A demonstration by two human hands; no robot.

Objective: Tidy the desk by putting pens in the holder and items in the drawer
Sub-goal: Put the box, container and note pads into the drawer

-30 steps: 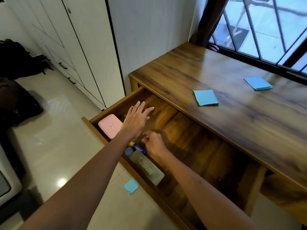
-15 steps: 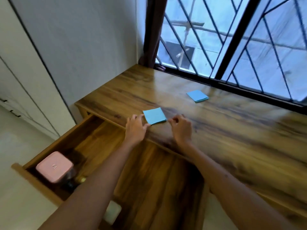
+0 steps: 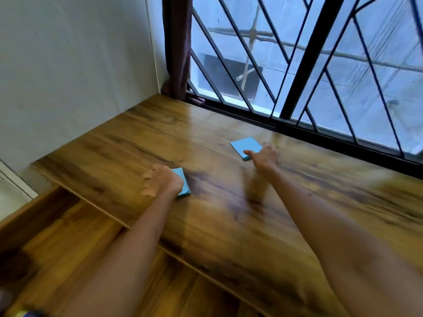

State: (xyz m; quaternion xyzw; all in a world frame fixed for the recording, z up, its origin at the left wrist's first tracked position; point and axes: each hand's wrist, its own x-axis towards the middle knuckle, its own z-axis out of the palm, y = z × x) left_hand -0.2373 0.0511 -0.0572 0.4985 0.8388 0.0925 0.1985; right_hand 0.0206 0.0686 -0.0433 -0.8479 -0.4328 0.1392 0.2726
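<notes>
One broad desk (image 3: 229, 202) of glossy brown wood-grain laminate, flat and rectangular, streaked dark and honey, running from the pale wall on the left to the window at the back. One window (image 3: 320, 65) behind it, cloudy glass crossed by thin black metal bars in diagonals, with one thick upright black post. One strip of dark maroon curtain (image 3: 176, 46), soft and folded, hanging in the corner where wall meets window. One open drawer (image 3: 57, 236) of the same wood grain, pulled out below the near left edge of the desk, shallow and box-shaped; contents at its lower left corner too blurred to tell.

Two bare forearms reaching from the lower edge across drawer and desk. Two square pads of light blue sticky notes, thin, matte and sharp-cornered, both lying flat on the desk top, none in the drawer. Nearer blue pad (image 3: 183, 183) close to the desk's front edge, mostly covered by the left hand (image 3: 161, 180), fingers curled down around its far and left sides in a grasp. Farther blue pad (image 3: 246, 146) near the window sill, well apart from the first. Right hand (image 3: 265, 155) at its near right corner, thumb stretched over the pad's near edge, remaining fingers bent at the pad's right side; whether truly pinching or only touching, cannot tell through the blur.
</notes>
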